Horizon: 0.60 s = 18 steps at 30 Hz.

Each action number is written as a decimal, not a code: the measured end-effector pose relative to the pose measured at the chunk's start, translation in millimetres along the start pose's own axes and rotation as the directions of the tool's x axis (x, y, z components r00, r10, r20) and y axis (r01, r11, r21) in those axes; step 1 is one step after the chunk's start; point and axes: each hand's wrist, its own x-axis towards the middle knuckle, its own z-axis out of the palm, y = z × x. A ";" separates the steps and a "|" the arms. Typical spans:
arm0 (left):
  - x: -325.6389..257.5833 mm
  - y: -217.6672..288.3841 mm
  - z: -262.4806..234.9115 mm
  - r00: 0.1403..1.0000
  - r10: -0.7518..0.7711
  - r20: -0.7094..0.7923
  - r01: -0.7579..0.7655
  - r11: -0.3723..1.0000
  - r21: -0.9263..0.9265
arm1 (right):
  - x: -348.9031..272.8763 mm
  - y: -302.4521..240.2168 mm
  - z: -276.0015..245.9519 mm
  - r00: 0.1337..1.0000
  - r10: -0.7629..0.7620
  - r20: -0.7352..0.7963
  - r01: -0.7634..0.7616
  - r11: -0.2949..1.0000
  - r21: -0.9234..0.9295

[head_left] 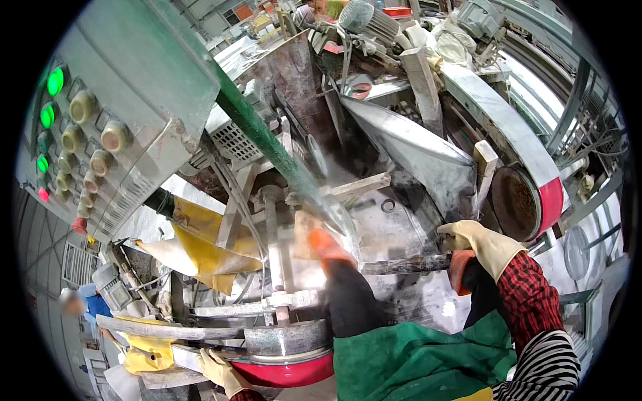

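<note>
Left cream-gloved hand half-spread beside the red-sided grey round drum, lower left, right cream-gloved hand half-curled (can't tell either's hold); best place fingers clear of its rim.

Colours noted, mine first. My left hand and right hand: both gloved in cream. My right sleeve: red-and-black check, giving way to black-and-white zebra stripes higher up. Apron: deep green, yellow at its lower edge. Trousers: black. Boots: bright orange.

Bar by my right hand: dark brown-black, paler streaks. Left wheel: grey, red below. Right wheel: rusty brown face, red band beside it.

Panel: pale grey-green; knobs beige; lamps lit green, one red. Beam: green. Sheet: yellow. Co-worker: blue clothing.
</note>
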 end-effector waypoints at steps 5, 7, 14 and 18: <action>-1.3 -1.6 0.7 1.000 0.016 0.003 -0.016 1.000 -0.009 | -1.5 -9.0 -5.6 0.888 -0.230 -0.398 0.394 0.825 0.405; -2.8 0.1 -1.5 0.999 0.030 -0.011 -0.030 1.000 0.001 | -3.6 -14.4 -11.8 0.989 0.059 -0.137 -0.018 0.960 0.279; -12.7 14.2 -17.9 0.999 0.027 0.018 -0.027 1.000 -0.004 | -16.6 -47.3 -54.7 0.990 0.139 -0.037 -0.129 0.971 0.200; -16.3 16.2 -19.0 1.000 0.010 0.016 -0.010 1.000 -0.022 | -22.3 -66.0 -77.9 0.984 0.179 -0.010 -0.176 0.976 0.131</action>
